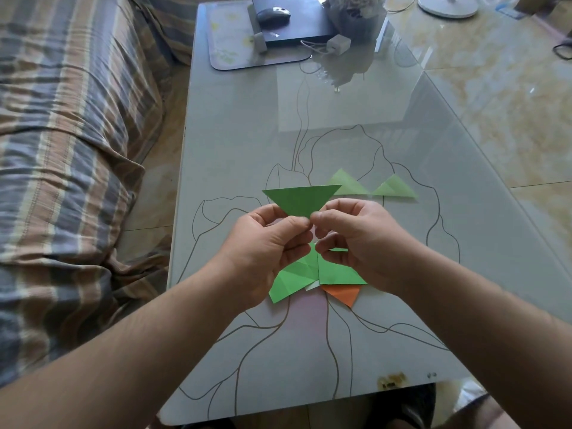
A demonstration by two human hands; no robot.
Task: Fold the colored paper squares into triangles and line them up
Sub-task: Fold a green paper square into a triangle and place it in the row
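Observation:
Above the glass table [235,144] I hold a green paper folded into a triangle [301,199], its long edge up and its point down. My left hand [263,246] and my right hand [356,239] both pinch that lower point between thumb and fingers. Two pale green folded triangles [345,184] [394,188] lie side by side on the table just beyond. Under my hands lies a loose pile of green paper squares [309,275] with an orange paper [345,295] and a sliver of white showing beneath.
A striped sofa [71,134] runs along the table's left side. At the far end sit a mat [229,51], a dark laptop [297,26] with a mouse [274,13], a charger [339,43] and a plant pot [356,17]. A fan base [448,4] stands on the floor.

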